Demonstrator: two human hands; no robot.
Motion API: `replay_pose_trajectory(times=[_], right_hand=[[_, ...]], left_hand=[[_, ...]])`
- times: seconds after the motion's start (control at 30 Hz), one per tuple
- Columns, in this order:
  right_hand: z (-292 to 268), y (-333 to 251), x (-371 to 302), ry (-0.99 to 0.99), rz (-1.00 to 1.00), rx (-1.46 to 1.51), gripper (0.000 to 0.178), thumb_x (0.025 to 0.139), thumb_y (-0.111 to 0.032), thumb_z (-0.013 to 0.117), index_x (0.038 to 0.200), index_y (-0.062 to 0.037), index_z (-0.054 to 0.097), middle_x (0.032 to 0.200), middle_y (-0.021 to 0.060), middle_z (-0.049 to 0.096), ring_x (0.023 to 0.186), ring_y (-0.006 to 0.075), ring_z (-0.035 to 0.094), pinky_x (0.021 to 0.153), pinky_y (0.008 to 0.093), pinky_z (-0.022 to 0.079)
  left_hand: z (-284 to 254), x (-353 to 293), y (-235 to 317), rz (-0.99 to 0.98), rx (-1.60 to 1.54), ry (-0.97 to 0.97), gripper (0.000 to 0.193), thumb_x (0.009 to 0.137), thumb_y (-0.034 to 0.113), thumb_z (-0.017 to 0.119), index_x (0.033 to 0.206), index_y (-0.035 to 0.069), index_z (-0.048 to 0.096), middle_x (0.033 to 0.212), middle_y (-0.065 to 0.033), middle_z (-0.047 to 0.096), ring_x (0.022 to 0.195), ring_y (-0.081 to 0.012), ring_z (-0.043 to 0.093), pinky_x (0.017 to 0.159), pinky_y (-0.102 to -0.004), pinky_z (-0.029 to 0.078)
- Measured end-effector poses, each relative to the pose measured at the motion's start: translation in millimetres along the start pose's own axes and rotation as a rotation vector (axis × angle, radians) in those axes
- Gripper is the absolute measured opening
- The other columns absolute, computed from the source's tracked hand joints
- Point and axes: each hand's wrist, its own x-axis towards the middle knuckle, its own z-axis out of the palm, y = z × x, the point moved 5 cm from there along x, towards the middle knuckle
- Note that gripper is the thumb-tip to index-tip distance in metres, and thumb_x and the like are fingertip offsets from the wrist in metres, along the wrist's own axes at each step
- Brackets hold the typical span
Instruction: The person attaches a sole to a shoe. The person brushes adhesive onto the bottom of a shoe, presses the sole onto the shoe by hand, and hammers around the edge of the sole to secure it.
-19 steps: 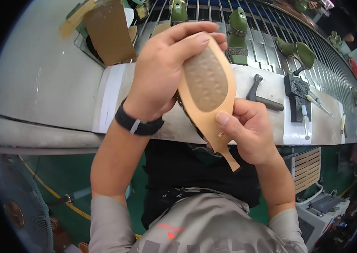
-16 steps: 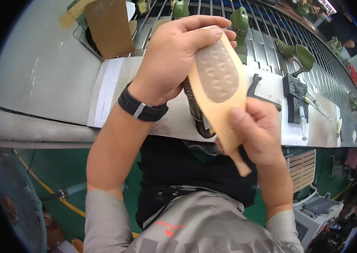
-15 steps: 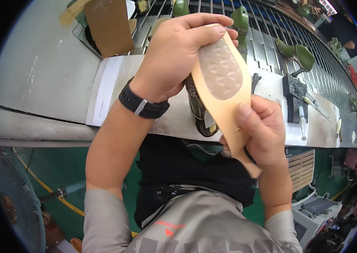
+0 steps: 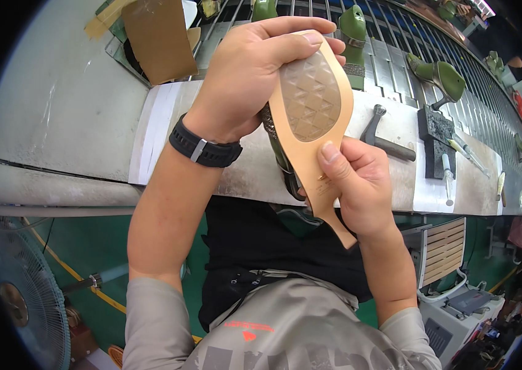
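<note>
A tan shoe sole (image 4: 287, 117) with a clear, diamond-textured forefoot patch (image 4: 311, 98) is held up over the bench edge. At its toe end, my left hand (image 4: 255, 68) is closed, thumb on the face and fingers behind. My right hand (image 4: 362, 185) grips the narrow waist, thumb pressed on the surface. The slim heel end hangs down toward my lap. Behind the sole, mostly hidden, is a dark, glittery shoe (image 4: 289, 179) on the bench; whether it touches the sole I cannot tell.
A hammer (image 4: 390, 148) lies right of my hands, then black blocks (image 4: 435, 132) and syringe-like tubes (image 4: 448, 179). Green shoe lasts (image 4: 436, 77) stand on the roller conveyor (image 4: 390, 61) beyond. Brown cardboard (image 4: 159, 40) is at the far left, a fan (image 4: 33, 302) at lower left.
Both hands and the sole have shifted a little left. The patch now faces me more squarely, and the hammer's handle has come into sight.
</note>
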Motion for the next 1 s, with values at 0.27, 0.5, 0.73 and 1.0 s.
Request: replay_pose_trajectory(times=[0.27,0.5,0.73,1.0], right_hand=[[-11.5,-80.9,23.2,0.216,-0.586,-0.333,0.053,0.089,-0.022,0.085,0.127,0.0021,0.058,0.088,0.0082,0.073,0.078,0.0128,0.070,0.069,0.0274,0.055],[-111.1,-60.7,-23.4,0.203,-0.145,-0.352,0.037,0.101,-0.021,0.067,0.127,0.0055,0.066,0.105,0.0134,0.074,0.092,0.0129,0.069,0.084,0.0271,0.054],[-80.7,91.5,-101.7,0.329,0.103,0.205,0.030,0.101,-0.012,0.072,0.124,0.0048,0.063,0.107,0.0107,0.074,0.095,0.0198,0.074,0.090,0.0345,0.060],[-32.6,5.0,-34.5,0.237,-0.227,-0.732,0.054,0.079,-0.009,0.089,0.129,-0.0028,0.068,0.088,0.0040,0.066,0.070,0.0077,0.058,0.057,0.0219,0.045]], left_hand=[[44.5,-9.1,-10.1,0.084,0.033,-0.281,0.043,0.109,0.029,0.060,0.135,-0.004,0.066,0.155,-0.0148,0.054,0.130,-0.0210,0.061,0.109,-0.0362,0.050],[-42.0,-61.5,-108.6,-0.384,-0.280,0.102,0.077,0.111,0.064,0.024,0.129,0.003,0.067,0.136,-0.0191,0.069,0.129,-0.0279,0.062,0.111,-0.0441,0.044],[-61.7,-73.2,-121.2,0.166,0.315,0.482,0.065,0.116,0.046,0.024,0.120,-0.003,0.066,0.104,-0.0166,0.075,0.087,-0.0201,0.072,0.083,-0.0315,0.059],[-32.9,-25.8,-98.4,0.166,0.325,0.125,0.085,0.112,0.063,0.027,0.093,-0.003,0.077,0.094,-0.0105,0.075,0.094,-0.0197,0.068,0.094,-0.0334,0.050]])
